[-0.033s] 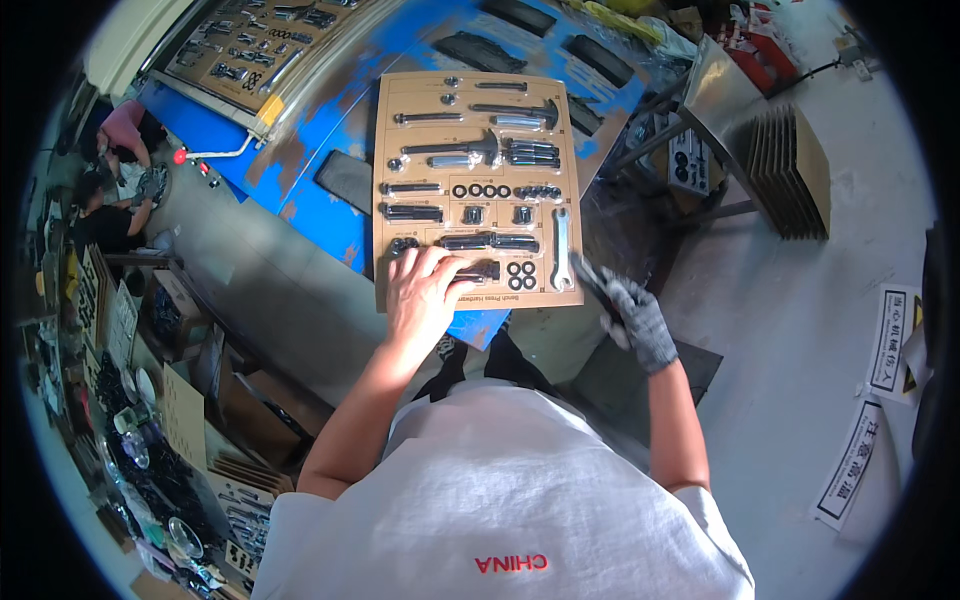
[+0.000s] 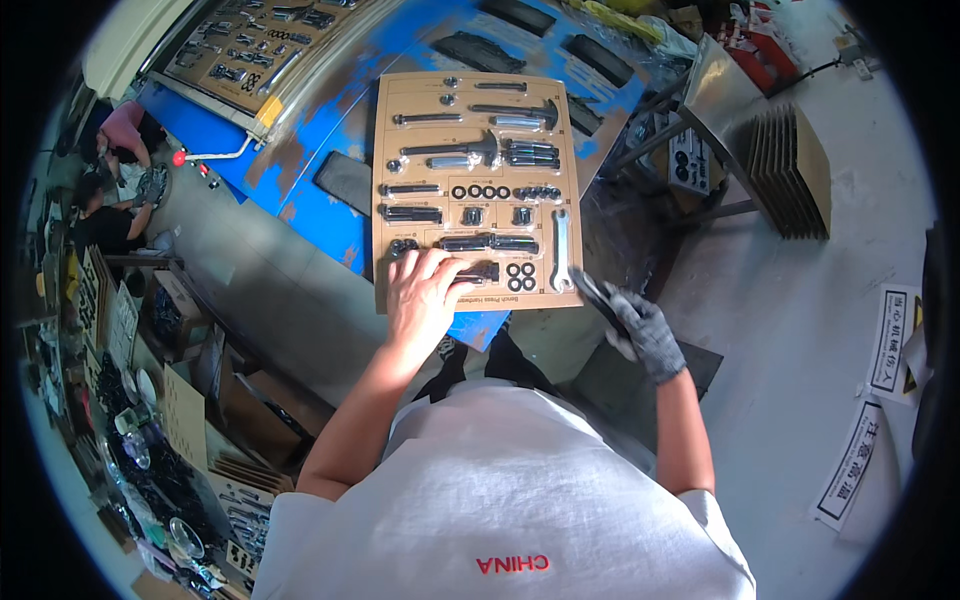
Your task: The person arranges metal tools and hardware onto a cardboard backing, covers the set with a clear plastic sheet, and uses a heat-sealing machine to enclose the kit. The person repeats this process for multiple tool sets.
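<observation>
Nearest the body, the gloved right hand (image 2: 650, 335) is gripping a slim dark tool (image 2: 606, 303), whose tip is sitting by the lower right corner of the brown card (image 2: 410, 100); contact there I cannot tell. Well apart from it, the bare left hand (image 2: 422, 300) is lying with fingers spread on the card's near left part. For clean work, that hand should be pressing evenly and the tool passing clear of the wrench (image 2: 561, 255). Beneath, the blue table (image 2: 325, 235) is supporting the card
</observation>
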`<state>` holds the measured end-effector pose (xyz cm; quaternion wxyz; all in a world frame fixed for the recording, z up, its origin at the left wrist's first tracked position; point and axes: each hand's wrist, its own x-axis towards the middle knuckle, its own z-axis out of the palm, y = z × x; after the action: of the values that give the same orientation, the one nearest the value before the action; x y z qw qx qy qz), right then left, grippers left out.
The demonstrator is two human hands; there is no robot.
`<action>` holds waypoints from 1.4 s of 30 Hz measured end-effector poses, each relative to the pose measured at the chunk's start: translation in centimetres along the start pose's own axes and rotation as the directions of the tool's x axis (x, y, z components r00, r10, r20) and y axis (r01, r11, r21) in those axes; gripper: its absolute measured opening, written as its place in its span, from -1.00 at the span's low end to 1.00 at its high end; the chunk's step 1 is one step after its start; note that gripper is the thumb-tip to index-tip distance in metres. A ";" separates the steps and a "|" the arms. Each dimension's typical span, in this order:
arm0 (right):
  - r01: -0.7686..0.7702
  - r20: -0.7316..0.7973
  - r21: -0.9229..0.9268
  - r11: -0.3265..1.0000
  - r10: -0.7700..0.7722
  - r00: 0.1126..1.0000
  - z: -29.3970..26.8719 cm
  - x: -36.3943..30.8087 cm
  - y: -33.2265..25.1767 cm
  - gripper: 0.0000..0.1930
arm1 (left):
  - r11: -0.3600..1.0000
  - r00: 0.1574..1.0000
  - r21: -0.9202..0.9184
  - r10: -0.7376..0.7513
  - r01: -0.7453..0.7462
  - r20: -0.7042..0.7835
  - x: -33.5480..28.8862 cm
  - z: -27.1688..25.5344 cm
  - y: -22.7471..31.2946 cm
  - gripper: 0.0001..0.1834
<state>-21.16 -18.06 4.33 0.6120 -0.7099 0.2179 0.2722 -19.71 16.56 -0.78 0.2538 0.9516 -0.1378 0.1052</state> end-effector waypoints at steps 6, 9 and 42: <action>0.390 0.092 -0.451 0.803 -0.393 0.915 2.1 -1.5 -4.4 -0.63 | 0.995 0.994 -0.083 -0.063 0.056 -0.092 -1.3 1.6 0.4 -0.74; 0.645 0.316 -0.734 0.212 -0.734 0.601 11.3 2.6 -5.4 -0.62 | 0.996 0.963 -0.059 -0.076 0.063 -0.259 -2.6 1.4 0.8 -0.67; 0.393 0.237 -0.904 0.165 -0.573 0.784 11.4 3.7 -6.7 -0.61 | 0.977 0.935 -0.099 -0.211 0.190 -0.287 -4.5 0.6 -0.5 -0.67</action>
<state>-15.41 -5.62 5.77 0.1347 -0.9740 -0.1647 0.0774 -23.68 17.63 -2.76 0.3139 0.9248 -0.0043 0.2150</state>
